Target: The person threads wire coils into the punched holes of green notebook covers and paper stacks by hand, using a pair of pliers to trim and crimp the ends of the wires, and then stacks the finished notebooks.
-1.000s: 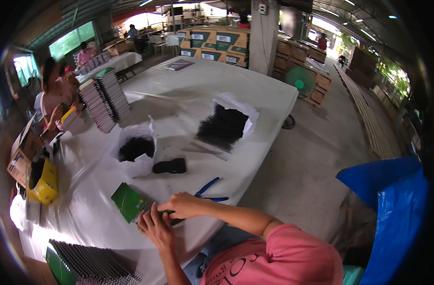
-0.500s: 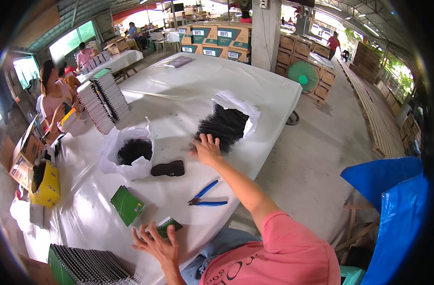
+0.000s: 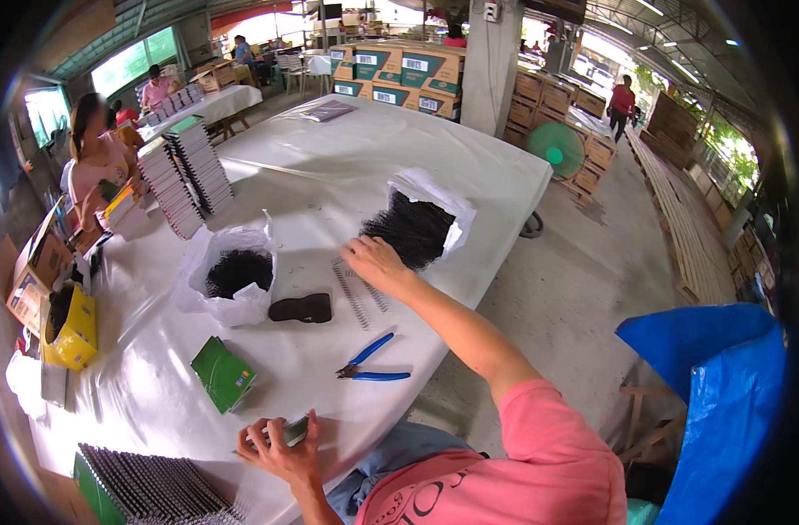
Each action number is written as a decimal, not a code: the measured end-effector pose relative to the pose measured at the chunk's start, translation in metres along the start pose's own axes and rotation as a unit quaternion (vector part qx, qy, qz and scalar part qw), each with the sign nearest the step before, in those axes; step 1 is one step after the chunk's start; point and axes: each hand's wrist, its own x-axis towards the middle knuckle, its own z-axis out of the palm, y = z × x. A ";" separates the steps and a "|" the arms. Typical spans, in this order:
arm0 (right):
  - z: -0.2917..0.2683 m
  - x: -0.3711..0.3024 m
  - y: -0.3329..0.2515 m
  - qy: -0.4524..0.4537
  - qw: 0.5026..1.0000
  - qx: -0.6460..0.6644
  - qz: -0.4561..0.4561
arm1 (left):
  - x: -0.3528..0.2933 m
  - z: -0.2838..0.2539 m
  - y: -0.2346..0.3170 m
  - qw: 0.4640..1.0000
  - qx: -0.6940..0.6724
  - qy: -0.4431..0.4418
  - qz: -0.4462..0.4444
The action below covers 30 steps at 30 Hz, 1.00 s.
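My left hand [image 3: 281, 451] is closed around a small green notebook [image 3: 296, 430] near the front edge of the table, fingers on one side and thumb on the other. Farther off, my right hand [image 3: 377, 261] pinches a few black spiral binding coils [image 3: 350, 296], which trail toward me over the white cover. Just beyond it, a heap of black coils [image 3: 418, 229] spills from a white sack [image 3: 463, 220]. Another green notebook [image 3: 223, 374] lies left of centre. Blue-handled pliers [image 3: 373, 360] rest between my arms.
A second white sack [image 3: 198, 284] of coils stands beside a dark flat pouch [image 3: 300, 308]. Coil-bound notebooks [image 3: 154, 486] line the near left; taller stacks [image 3: 185, 175] rise farther back. A yellow container [image 3: 77, 332] sits at the left edge, and a co-worker [image 3: 102, 166] sits beyond.
My right hand has drawn back slightly from the heap, pulling a few coils out. My left hand has closed from spread fingers onto the small green notebook.
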 end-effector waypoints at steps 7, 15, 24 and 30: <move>-0.070 -0.027 -0.097 -0.202 0.854 0.471 -0.085 | 0.000 0.002 0.002 0.999 0.029 0.010 -0.031; -0.089 -0.067 -0.157 -0.203 0.831 0.514 -0.069 | -0.002 0.000 -0.004 0.999 0.027 -0.014 -0.021; -0.094 -0.046 -0.166 -0.293 0.811 0.503 -0.052 | -0.001 -0.011 -0.005 0.998 0.006 -0.051 -0.037; -0.104 -0.033 -0.175 -0.212 0.901 0.329 -0.186 | 0.001 -0.009 -0.003 0.993 0.048 -0.088 -0.062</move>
